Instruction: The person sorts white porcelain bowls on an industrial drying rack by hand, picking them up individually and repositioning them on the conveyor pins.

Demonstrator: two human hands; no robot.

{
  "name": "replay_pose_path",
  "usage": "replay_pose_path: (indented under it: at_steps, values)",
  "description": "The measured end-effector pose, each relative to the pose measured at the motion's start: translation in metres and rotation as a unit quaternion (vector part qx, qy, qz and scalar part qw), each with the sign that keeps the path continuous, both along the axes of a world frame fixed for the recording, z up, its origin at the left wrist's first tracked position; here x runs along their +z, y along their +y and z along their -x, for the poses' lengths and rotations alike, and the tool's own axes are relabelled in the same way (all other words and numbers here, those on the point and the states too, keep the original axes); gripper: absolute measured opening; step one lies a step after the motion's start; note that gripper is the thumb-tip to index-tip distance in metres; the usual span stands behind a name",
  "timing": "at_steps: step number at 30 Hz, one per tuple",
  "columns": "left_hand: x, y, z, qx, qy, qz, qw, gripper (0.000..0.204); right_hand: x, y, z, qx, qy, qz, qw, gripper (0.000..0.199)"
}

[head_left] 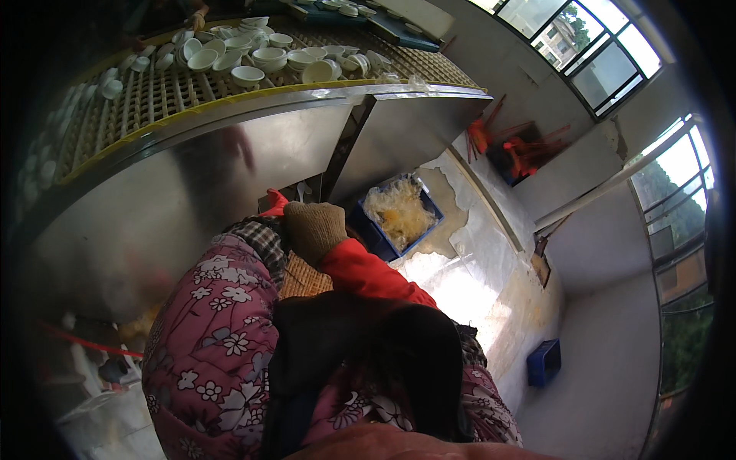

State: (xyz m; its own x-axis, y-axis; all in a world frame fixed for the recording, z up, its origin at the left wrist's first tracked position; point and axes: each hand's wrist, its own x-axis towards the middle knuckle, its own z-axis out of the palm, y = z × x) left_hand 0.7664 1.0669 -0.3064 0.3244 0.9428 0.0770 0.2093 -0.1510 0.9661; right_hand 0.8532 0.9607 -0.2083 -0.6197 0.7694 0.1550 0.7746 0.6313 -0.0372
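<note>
My two hands are close together before a metal panel under the counter. My right hand [316, 230], in a brown knit glove below a red sleeve, looks curled, its fingers turned away from view. Past it, at the end of my flowered sleeve with a checked cuff, a bit of red glove [274, 202] shows; it appears to be my left hand, mostly hidden. A small pale object [303, 188] lies just beyond the gloves, too unclear to name. Below my right wrist is a woven wicker surface [304, 277]. What the hands hold, if anything, is hidden.
White bowls [247, 75] crowd a slatted rack [180, 96] on the counter. A co-worker's hand [198, 18] reaches in at the far edge. On the floor right stands a blue crate [377, 236] of crumpled clear plastic; a smaller blue bin [544, 363] sits near the wall.
</note>
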Motion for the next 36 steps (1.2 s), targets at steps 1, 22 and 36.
replay_pose_path:
  at_steps: [1,22,36]
  values:
    - [-0.001,-0.001,-0.001,0.0,-0.021,0.006,1.0,0.046,0.0,0.002,0.0,0.006,-0.014,0.016,1.0,0.022]
    - [0.036,0.077,0.031,0.02,-0.487,0.074,0.87,0.042,0.085,-0.043,-0.01,0.08,0.295,0.358,0.882,0.027]
    - [0.22,0.089,0.071,0.121,-0.592,0.006,0.797,0.085,0.106,-0.038,-0.018,0.09,0.384,0.364,0.844,0.016]
